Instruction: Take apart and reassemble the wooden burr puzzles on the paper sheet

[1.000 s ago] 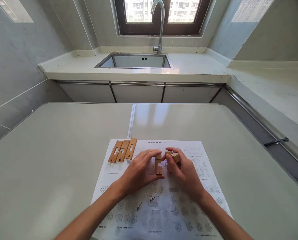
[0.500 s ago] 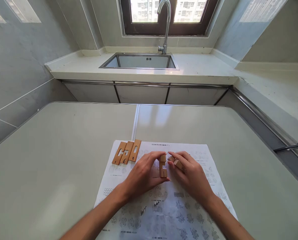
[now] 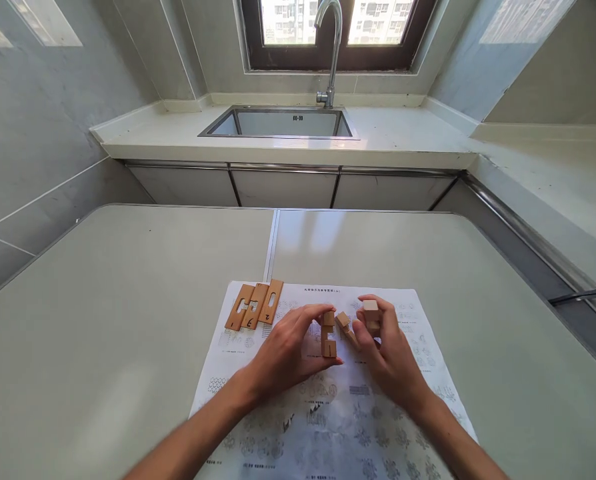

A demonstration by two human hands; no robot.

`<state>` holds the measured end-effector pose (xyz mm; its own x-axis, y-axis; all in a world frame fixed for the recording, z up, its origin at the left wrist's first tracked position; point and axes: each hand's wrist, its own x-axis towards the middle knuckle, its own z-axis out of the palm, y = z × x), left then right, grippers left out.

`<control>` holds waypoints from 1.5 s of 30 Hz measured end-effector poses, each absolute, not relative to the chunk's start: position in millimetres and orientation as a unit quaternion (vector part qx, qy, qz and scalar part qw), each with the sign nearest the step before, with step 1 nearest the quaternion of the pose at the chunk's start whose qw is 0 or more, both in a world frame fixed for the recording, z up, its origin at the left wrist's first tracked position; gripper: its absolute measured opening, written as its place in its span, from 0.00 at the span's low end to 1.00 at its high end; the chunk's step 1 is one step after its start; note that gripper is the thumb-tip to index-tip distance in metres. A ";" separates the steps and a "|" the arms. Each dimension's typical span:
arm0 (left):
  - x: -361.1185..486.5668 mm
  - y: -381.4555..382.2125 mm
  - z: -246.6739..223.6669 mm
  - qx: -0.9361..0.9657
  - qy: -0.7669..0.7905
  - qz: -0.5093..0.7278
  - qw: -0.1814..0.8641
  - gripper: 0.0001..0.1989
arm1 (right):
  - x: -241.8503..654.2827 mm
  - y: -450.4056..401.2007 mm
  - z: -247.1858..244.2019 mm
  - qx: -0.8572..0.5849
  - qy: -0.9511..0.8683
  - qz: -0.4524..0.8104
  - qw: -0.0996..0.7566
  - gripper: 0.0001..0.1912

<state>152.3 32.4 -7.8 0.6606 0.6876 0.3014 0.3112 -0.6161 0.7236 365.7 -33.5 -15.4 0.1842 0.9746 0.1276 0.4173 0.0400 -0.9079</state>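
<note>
My left hand [image 3: 291,341] grips a notched wooden puzzle piece [image 3: 328,335] at both ends, thumb below and fingers on top; its notch faces right. Between the fingers and thumb of my right hand [image 3: 389,353] is a wooden puzzle block [image 3: 371,310], its far end pointing up and partly hidden by the fingers. Another slim wooden piece [image 3: 344,321] lies on the printed sheet [image 3: 328,427] between the hands, its near end behind my right thumb. Both hands are just above the sheet.
Three flat wooden plates, numbered and slotted, lie in a row at the sheet's upper left, among them the plate marked 2 [image 3: 271,303]. A pale table [image 3: 128,300] is under everything. Beyond it stand a counter [image 3: 403,133] with a sink [image 3: 278,123] and faucet [image 3: 334,53].
My right hand has lifted a wooden block off the sheet, moving slightly up and right, away from the left hand. The left hand's hold on its notched piece stays the same.
</note>
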 end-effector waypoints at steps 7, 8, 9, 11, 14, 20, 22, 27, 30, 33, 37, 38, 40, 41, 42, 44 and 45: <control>152.4 32.5 -5.3 0.847 0.302 0.296 0.322 0.41 | 366.6 -32.4 -18.5 -0.580 -0.635 0.259 0.439 0.16; 152.5 32.7 -5.9 0.846 0.302 0.298 0.322 0.40 | 366.8 -33.2 -18.5 -0.579 -0.635 0.260 0.440 0.16; 152.7 32.8 -6.6 0.844 0.304 0.301 0.323 0.40 | 366.7 -34.0 -18.2 -0.575 -0.637 0.263 0.441 0.15; 152.9 32.7 -8.0 0.840 0.308 0.308 0.324 0.40 | 365.4 -35.3 -16.6 -0.567 -0.643 0.268 0.440 0.15; 153.0 32.2 -9.3 0.837 0.311 0.311 0.327 0.40 | 362.8 -36.3 -12.7 -0.553 -0.664 0.263 0.429 0.16; 153.3 32.0 -8.0 0.838 0.302 0.310 0.331 0.40 | 362.0 -36.8 -9.1 -0.538 -0.710 0.225 0.396 0.22; 153.5 32.1 -7.4 0.839 0.300 0.309 0.333 0.41 | 362.0 -36.9 -11.7 -0.536 -0.710 0.214 0.403 0.22; 153.2 31.9 -7.9 0.834 0.312 0.308 0.334 0.40 | 361.8 -36.3 -18.5 -0.551 -0.688 0.167 0.442 0.12; 152.8 31.8 -8.9 0.833 0.316 0.302 0.339 0.39 | 361.4 -35.6 -16.4 -0.549 -0.687 0.162 0.447 0.07; 153.0 32.0 -10.0 0.836 0.314 0.301 0.336 0.39 | 359.5 -35.1 -12.2 -0.529 -0.703 0.163 0.447 0.08; 154.6 32.2 -9.9 0.841 0.300 0.308 0.328 0.38 | 355.7 -36.0 -11.1 -0.512 -0.728 0.165 0.425 0.09; 155.1 32.1 -9.6 0.842 0.297 0.310 0.327 0.38 | 354.9 -36.6 -12.0 -0.514 -0.728 0.171 0.420 0.09; 155.7 31.9 -9.1 0.842 0.295 0.314 0.325 0.37 | 354.1 -37.9 -14.4 -0.520 -0.721 0.188 0.418 0.11; 155.9 31.7 -9.1 0.841 0.296 0.315 0.325 0.37 | 354.1 -38.6 -15.8 -0.521 -0.718 0.195 0.418 0.12; 155.9 31.5 -9.2 0.841 0.296 0.316 0.325 0.37 | 354.3 -39.1 -17.1 -0.522 -0.716 0.197 0.419 0.12; 155.5 31.3 -10.0 0.840 0.297 0.316 0.325 0.38 | 355.4 -39.8 -19.0 -0.524 -0.715 0.184 0.424 0.10; 155.2 31.3 -10.6 0.841 0.296 0.314 0.325 0.39 | 356.1 -39.9 -19.5 -0.527 -0.714 0.171 0.429 0.09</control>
<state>155.2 31.3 -10.6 0.6273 0.7027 0.3357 0.2942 -0.6129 0.7333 356.1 -39.9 -19.5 -0.0767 0.8987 0.4318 0.6052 0.3861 -0.6962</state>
